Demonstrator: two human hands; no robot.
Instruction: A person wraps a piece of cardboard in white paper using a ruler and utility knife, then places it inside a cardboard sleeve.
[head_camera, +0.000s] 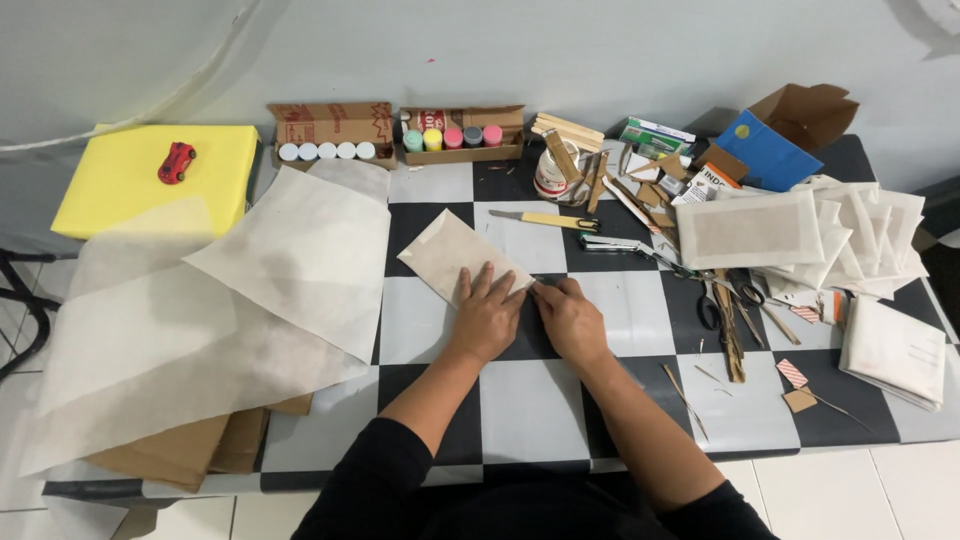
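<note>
Hands flat on a folded white paper packet (462, 257) mid-table on the checkered tablecloth (530, 400). Left hand (487, 318) spread open, pinning its lower end; right hand (570, 318) pinching the corner edge. Yellow utility knife (545, 219) lying just beyond.

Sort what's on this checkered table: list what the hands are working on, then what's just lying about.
In hand:
- left hand pressing flat on the folded white paper piece
- right hand at its corner

Lying about:
- yellow utility knife
- stapler
- scissors
- paint bottles
- red toy car
- large paper sheets
</note>
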